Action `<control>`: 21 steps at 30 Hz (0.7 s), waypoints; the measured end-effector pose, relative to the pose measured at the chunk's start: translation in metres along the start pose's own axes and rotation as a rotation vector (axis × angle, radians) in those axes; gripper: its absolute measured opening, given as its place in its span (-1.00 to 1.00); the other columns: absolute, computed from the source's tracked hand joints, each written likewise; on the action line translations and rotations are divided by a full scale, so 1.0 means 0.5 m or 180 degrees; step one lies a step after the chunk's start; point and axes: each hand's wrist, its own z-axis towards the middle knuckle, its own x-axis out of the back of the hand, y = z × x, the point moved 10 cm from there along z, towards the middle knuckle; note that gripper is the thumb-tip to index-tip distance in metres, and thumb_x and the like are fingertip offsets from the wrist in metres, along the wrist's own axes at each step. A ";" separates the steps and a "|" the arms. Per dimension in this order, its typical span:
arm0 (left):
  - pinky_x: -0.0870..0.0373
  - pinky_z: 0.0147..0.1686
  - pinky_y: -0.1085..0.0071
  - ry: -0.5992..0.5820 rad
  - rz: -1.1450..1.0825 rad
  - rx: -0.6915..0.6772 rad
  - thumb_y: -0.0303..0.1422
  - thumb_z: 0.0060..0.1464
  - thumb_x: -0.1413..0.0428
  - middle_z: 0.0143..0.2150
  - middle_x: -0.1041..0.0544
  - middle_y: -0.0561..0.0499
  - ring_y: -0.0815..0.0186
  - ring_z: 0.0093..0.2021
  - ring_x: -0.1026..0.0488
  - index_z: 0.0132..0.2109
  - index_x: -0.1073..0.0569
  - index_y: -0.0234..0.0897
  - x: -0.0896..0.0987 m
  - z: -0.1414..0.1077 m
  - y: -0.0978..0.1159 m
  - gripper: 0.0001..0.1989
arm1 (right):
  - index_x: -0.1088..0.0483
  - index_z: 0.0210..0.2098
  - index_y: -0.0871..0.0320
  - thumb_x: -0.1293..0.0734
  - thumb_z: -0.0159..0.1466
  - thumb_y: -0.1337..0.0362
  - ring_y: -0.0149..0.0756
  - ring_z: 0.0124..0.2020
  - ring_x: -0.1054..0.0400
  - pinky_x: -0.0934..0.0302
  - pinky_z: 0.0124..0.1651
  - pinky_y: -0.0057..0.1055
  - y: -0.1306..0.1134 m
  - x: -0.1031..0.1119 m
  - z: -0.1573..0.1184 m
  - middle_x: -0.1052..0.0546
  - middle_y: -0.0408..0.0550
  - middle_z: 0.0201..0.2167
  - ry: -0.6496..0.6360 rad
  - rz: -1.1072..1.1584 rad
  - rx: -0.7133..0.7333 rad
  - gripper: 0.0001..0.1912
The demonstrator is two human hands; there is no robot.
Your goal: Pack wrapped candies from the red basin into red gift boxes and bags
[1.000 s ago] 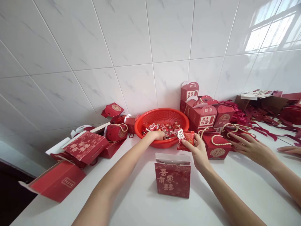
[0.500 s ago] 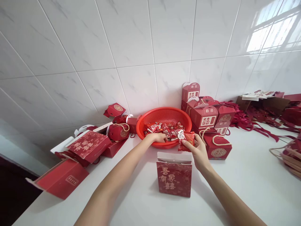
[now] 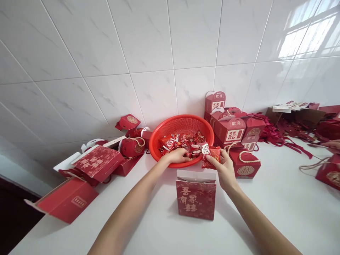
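Many wrapped pieces (image 3: 168, 142) are lying in the red basket (image 3: 156, 134), so a lot of picking seems to be waiting. Some small boxes (image 3: 235, 134) to the right of the basket are standing with their tops closed and are looking done from outside. One tall red box (image 3: 196, 200) is standing in front of the basket with its top flap sticking up, so it is not looking finished; its inside is hiding from view. The right hand (image 3: 224, 168) is pinching some shiny packets (image 3: 211, 156) tightly between thumb and fingers, just over the basket's near right edge. The left hand (image 3: 178, 155) is dipping into the basket with bent fingers, touching the pieces; whether it is gripping any, I cannot tell.
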 end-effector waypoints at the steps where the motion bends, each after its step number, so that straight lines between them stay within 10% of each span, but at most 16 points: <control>1: -0.17 -0.46 0.46 0.0140 -0.0136 -0.0058 -0.28 0.10 -0.09 -0.46 -0.44 0.08 0.34 -0.44 -0.33 -0.45 -0.37 -0.26 0.008 -0.005 0.004 -0.80 | -0.42 -0.23 0.11 -0.61 -0.06 0.06 -0.23 -0.29 -0.46 -0.42 -0.21 -0.28 -0.002 0.003 0.001 -0.59 -0.12 -0.30 0.0030 0.0004 0.0017 -0.50; 9: -0.19 -0.46 0.45 0.1095 -0.0797 -0.0245 0.02 0.16 -0.04 -0.54 -0.36 0.11 0.34 -0.49 -0.29 -0.43 -0.34 -0.26 0.057 -0.018 -0.007 -0.57 | -0.43 -0.20 0.11 -0.61 -0.06 0.07 -0.23 -0.28 -0.47 -0.45 -0.21 -0.26 -0.001 0.012 0.006 -0.59 -0.11 -0.27 0.0108 0.0023 0.0015 -0.48; 21: -0.27 -0.37 0.41 0.1793 -0.0217 0.0397 -0.20 0.19 -0.09 -0.49 -0.47 0.04 0.28 -0.43 -0.39 -0.49 -0.33 -0.25 0.105 -0.030 -0.031 -0.66 | -0.43 -0.22 0.10 -0.60 -0.05 0.07 -0.23 -0.28 -0.47 -0.46 -0.20 -0.27 -0.001 0.012 0.003 -0.59 -0.12 -0.28 0.0120 -0.0055 0.0049 -0.51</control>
